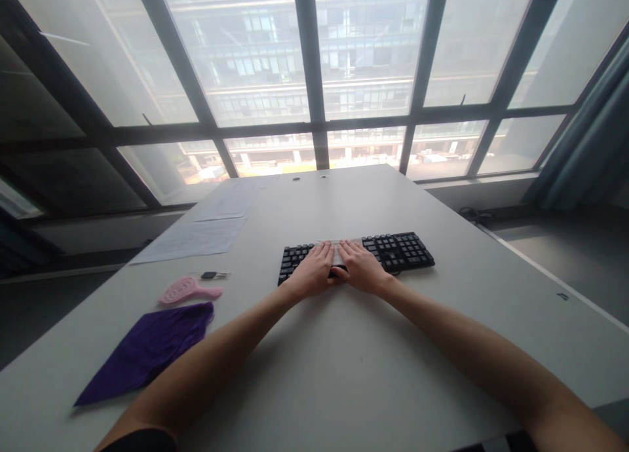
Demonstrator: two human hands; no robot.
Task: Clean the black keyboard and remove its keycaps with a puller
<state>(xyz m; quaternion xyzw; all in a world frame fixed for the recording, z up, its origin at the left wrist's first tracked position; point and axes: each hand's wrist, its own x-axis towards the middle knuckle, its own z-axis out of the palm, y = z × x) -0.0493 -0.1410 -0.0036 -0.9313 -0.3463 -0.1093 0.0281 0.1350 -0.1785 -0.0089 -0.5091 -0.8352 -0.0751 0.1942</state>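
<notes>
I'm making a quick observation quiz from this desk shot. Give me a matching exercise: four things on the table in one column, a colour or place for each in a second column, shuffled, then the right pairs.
Things
1. keyboard
2. cloth
3. brush
4. sheets of paper

Descriptions
A. pink, just beyond the cloth
B. black, under both hands
C. white, near the window on the left
D. purple, nearest the table's front left edge

Pairs: 1-B, 2-D, 3-A, 4-C

The left hand and right hand lie flat on the keyboard, side by side.
</notes>
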